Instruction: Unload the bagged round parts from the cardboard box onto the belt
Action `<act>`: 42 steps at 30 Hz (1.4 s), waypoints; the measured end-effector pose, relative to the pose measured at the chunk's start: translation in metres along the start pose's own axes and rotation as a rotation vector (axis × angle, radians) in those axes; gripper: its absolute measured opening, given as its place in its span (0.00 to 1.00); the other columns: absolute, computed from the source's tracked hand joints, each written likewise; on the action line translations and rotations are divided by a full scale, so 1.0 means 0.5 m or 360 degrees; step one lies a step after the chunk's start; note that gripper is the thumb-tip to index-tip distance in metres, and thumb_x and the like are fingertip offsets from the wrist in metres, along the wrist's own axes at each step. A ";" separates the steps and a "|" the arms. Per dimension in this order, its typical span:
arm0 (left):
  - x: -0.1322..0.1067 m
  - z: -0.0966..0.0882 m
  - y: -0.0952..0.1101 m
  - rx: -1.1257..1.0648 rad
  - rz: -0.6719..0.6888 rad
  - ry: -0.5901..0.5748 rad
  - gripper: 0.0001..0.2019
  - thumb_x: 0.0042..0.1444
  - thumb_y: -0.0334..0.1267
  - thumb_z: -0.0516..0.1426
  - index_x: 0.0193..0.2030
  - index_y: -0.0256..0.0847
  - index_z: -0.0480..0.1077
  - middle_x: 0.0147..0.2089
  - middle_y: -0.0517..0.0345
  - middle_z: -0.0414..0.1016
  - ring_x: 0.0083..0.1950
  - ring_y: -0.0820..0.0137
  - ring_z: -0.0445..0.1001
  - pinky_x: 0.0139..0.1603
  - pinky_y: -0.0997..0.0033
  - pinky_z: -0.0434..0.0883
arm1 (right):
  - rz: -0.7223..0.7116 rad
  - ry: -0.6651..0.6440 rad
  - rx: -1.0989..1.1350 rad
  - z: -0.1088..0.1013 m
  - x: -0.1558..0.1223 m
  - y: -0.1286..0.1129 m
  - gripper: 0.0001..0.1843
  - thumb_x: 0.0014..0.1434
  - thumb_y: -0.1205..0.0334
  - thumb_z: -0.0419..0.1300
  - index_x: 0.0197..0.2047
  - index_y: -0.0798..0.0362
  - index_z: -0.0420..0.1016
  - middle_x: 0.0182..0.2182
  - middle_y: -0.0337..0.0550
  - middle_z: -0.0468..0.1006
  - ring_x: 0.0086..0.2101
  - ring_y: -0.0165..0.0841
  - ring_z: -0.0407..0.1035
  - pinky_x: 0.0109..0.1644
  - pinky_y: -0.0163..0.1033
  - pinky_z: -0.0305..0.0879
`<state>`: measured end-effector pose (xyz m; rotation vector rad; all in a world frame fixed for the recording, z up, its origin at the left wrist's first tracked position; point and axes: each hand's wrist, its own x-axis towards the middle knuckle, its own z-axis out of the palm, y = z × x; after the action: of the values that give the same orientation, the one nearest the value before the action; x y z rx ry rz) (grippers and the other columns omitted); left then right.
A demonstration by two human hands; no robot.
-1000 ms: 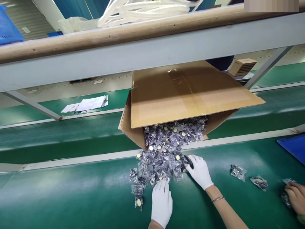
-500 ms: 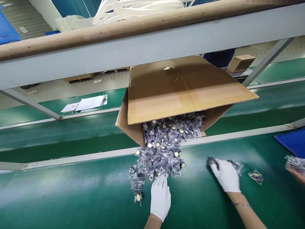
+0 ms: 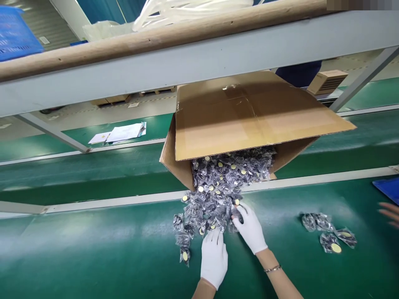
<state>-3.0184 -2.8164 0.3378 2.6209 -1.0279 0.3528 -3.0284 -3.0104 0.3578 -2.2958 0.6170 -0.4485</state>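
Observation:
A cardboard box [image 3: 249,116] lies on its side, its mouth toward me. From it spills a pile of small dark parts in clear plastic bags [image 3: 207,207], many showing a round pale-yellow face. My left hand [image 3: 214,259], in a white glove, rests at the pile's front edge with fingers stretched out, touching the bags. At the pile's right edge, my white-gloved right hand [image 3: 251,230] has thumb and fingers closed around a bagged part [image 3: 236,212], partly hidden by the fingers. Several bagged parts [image 3: 330,234] lie apart on the right.
A green work surface [image 3: 109,253] runs beneath everything. Above, a grey shelf beam [image 3: 187,70] with a wooden edge crosses the view. Another person's hand [image 3: 391,212] and a blue tray [image 3: 388,189] are at the far right. Papers [image 3: 124,132] lie on the far bench.
My right hand has let go of a bagged part on the right and moved left to the pile. The other person's hand no longer shows a bag. My left hand stays put.

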 end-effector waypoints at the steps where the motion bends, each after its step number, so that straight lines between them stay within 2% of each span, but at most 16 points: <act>1: -0.001 0.001 -0.001 0.0004 0.0003 0.0005 0.19 0.63 0.33 0.52 0.59 0.38 0.74 0.56 0.48 0.80 0.56 0.59 0.78 0.59 0.52 0.78 | 0.0142 0.0098 0.0140 0.001 0.000 0.004 0.23 0.61 0.46 0.54 0.51 0.51 0.77 0.56 0.53 0.76 0.52 0.46 0.72 0.57 0.51 0.70; 3: -0.003 0.004 -0.001 0.0018 0.0005 0.0013 0.19 0.63 0.34 0.52 0.58 0.39 0.74 0.56 0.48 0.81 0.56 0.59 0.78 0.58 0.52 0.78 | 0.0468 0.0259 0.0400 -0.011 -0.002 0.014 0.26 0.60 0.40 0.51 0.47 0.52 0.75 0.43 0.51 0.79 0.44 0.43 0.74 0.50 0.48 0.71; 5: -0.003 0.005 -0.001 0.0034 0.0004 0.0018 0.18 0.63 0.34 0.52 0.58 0.39 0.75 0.56 0.49 0.81 0.56 0.59 0.78 0.58 0.52 0.79 | 0.0778 0.0285 0.0637 -0.030 -0.003 0.020 0.28 0.57 0.35 0.52 0.45 0.51 0.72 0.29 0.42 0.76 0.31 0.39 0.70 0.37 0.44 0.69; 8: -0.003 0.006 0.000 0.0046 0.0013 0.0027 0.18 0.63 0.35 0.53 0.57 0.39 0.75 0.55 0.49 0.81 0.56 0.59 0.78 0.57 0.52 0.78 | 0.1004 0.0245 0.0909 -0.059 -0.005 0.024 0.29 0.54 0.31 0.52 0.41 0.49 0.69 0.20 0.35 0.68 0.24 0.35 0.63 0.30 0.40 0.61; 11: -0.003 0.003 0.001 0.0077 0.0025 0.0043 0.18 0.63 0.36 0.53 0.57 0.39 0.75 0.55 0.50 0.81 0.55 0.59 0.78 0.57 0.53 0.79 | 0.0988 0.0244 0.0983 -0.090 -0.015 0.031 0.27 0.50 0.32 0.52 0.36 0.48 0.66 0.25 0.39 0.72 0.27 0.35 0.66 0.32 0.39 0.63; 13: -0.002 0.001 0.001 0.0093 0.0033 0.0047 0.18 0.64 0.36 0.53 0.57 0.39 0.75 0.55 0.50 0.81 0.55 0.59 0.78 0.57 0.53 0.79 | 0.0979 0.0145 0.0914 -0.107 -0.028 0.032 0.25 0.50 0.35 0.54 0.38 0.48 0.66 0.25 0.38 0.72 0.26 0.35 0.65 0.32 0.40 0.62; 16: 0.001 -0.003 0.001 0.0084 0.0046 0.0013 0.18 0.64 0.35 0.53 0.58 0.38 0.75 0.55 0.49 0.81 0.56 0.59 0.78 0.58 0.53 0.78 | 0.0914 -0.0188 0.0484 -0.114 -0.050 0.020 0.24 0.51 0.39 0.57 0.45 0.45 0.68 0.24 0.35 0.73 0.25 0.36 0.67 0.32 0.39 0.59; 18: 0.001 -0.003 0.001 0.0072 0.0044 -0.0023 0.18 0.63 0.35 0.53 0.58 0.38 0.75 0.56 0.47 0.80 0.56 0.58 0.78 0.58 0.52 0.77 | 0.0823 -0.0466 0.0175 -0.108 -0.060 0.009 0.19 0.53 0.40 0.56 0.40 0.44 0.70 0.26 0.36 0.76 0.27 0.37 0.69 0.33 0.39 0.56; 20: 0.001 -0.002 0.001 0.0073 0.0037 -0.0035 0.18 0.63 0.35 0.54 0.57 0.37 0.75 0.55 0.47 0.80 0.56 0.58 0.78 0.58 0.51 0.77 | 0.0753 -0.0638 0.0082 -0.106 -0.068 0.007 0.16 0.55 0.42 0.54 0.32 0.46 0.67 0.25 0.36 0.75 0.28 0.36 0.67 0.34 0.39 0.55; 24: -0.001 0.000 0.002 0.0081 0.0022 -0.0014 0.18 0.63 0.35 0.53 0.57 0.38 0.75 0.55 0.48 0.81 0.56 0.58 0.78 0.58 0.52 0.77 | 0.0686 -0.0675 0.0304 -0.152 -0.081 0.051 0.18 0.57 0.41 0.51 0.29 0.47 0.62 0.24 0.35 0.70 0.28 0.33 0.65 0.35 0.37 0.59; 28: 0.005 -0.007 0.003 0.0073 0.0024 -0.0052 0.18 0.63 0.34 0.52 0.57 0.38 0.75 0.55 0.48 0.81 0.56 0.58 0.78 0.59 0.52 0.78 | 0.0715 -0.0545 0.0141 -0.204 -0.079 0.082 0.24 0.57 0.35 0.51 0.41 0.47 0.70 0.30 0.38 0.76 0.33 0.37 0.72 0.41 0.41 0.66; 31: 0.010 -0.013 0.004 0.0067 0.0036 -0.0055 0.18 0.63 0.33 0.52 0.57 0.37 0.75 0.55 0.48 0.81 0.56 0.58 0.78 0.58 0.52 0.78 | 0.0640 -0.0455 -0.0148 -0.173 -0.064 0.038 0.26 0.59 0.38 0.54 0.51 0.46 0.73 0.40 0.43 0.80 0.37 0.39 0.76 0.43 0.41 0.68; 34: 0.010 -0.013 0.006 0.0043 0.0020 -0.0027 0.19 0.63 0.32 0.51 0.57 0.37 0.75 0.55 0.48 0.81 0.56 0.59 0.78 0.59 0.52 0.78 | 0.0561 -0.0520 -0.0422 -0.107 -0.050 -0.029 0.20 0.59 0.44 0.58 0.49 0.47 0.75 0.52 0.50 0.76 0.34 0.38 0.76 0.35 0.40 0.65; 36: 0.008 -0.012 0.008 0.0046 0.0008 -0.0023 0.19 0.63 0.32 0.51 0.58 0.37 0.74 0.55 0.48 0.81 0.56 0.59 0.78 0.59 0.52 0.78 | 0.0552 -0.0576 -0.0442 -0.081 -0.048 -0.049 0.15 0.60 0.49 0.57 0.46 0.48 0.74 0.51 0.49 0.77 0.33 0.36 0.76 0.34 0.39 0.63; 39: 0.007 -0.013 0.007 0.0028 0.0018 -0.0055 0.19 0.63 0.32 0.51 0.58 0.37 0.74 0.56 0.47 0.80 0.57 0.59 0.78 0.59 0.52 0.77 | 0.0638 -0.0623 -0.0289 -0.106 -0.057 -0.005 0.10 0.64 0.53 0.54 0.45 0.46 0.71 0.37 0.43 0.81 0.35 0.37 0.77 0.38 0.37 0.65; 42: 0.011 -0.015 0.001 0.0007 0.0020 -0.0083 0.19 0.63 0.31 0.52 0.58 0.38 0.74 0.56 0.47 0.80 0.57 0.60 0.78 0.60 0.52 0.77 | 0.0754 -0.0538 -0.0408 -0.212 -0.075 0.113 0.13 0.63 0.50 0.54 0.46 0.46 0.71 0.33 0.43 0.82 0.32 0.40 0.77 0.37 0.41 0.66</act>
<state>-3.0157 -2.8171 0.3465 2.6415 -1.0615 0.2913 -3.1268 -3.0837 0.3854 -2.2815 1.0503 0.2520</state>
